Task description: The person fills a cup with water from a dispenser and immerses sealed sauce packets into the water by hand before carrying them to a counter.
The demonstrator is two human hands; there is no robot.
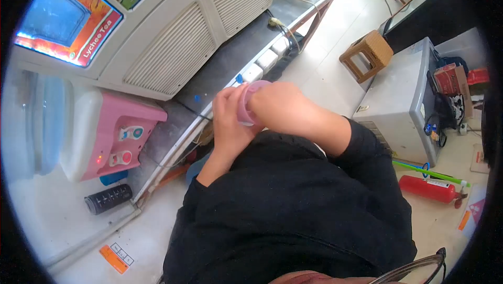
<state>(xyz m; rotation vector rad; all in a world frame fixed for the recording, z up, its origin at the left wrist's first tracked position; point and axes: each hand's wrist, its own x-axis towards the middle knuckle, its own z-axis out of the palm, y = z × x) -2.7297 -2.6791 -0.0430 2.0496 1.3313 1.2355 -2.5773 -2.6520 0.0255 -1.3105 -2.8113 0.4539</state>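
A pink, see-through plastic cup [244, 106] is in front of my chest, tilted so that its mouth faces my right hand. The fingers of my left hand [225, 119] are wrapped round its side. My right hand [275, 103] is at the cup's mouth, its fingers reaching inside. Those fingertips are hidden, so whatever they may hold does not show. Just beyond the cup, a blue cap [239, 78] and white power adapters [267, 61] line the edge of a dark-topped table [220, 61].
A pink water dispenser [133, 121] and a black shaker bottle [108, 199] are at the left. Behind the cup stands a drinks machine [173, 48]. To the right are a brown stool [367, 56], a grey cabinet [393, 92] and a red fire extinguisher [427, 188] on the floor.
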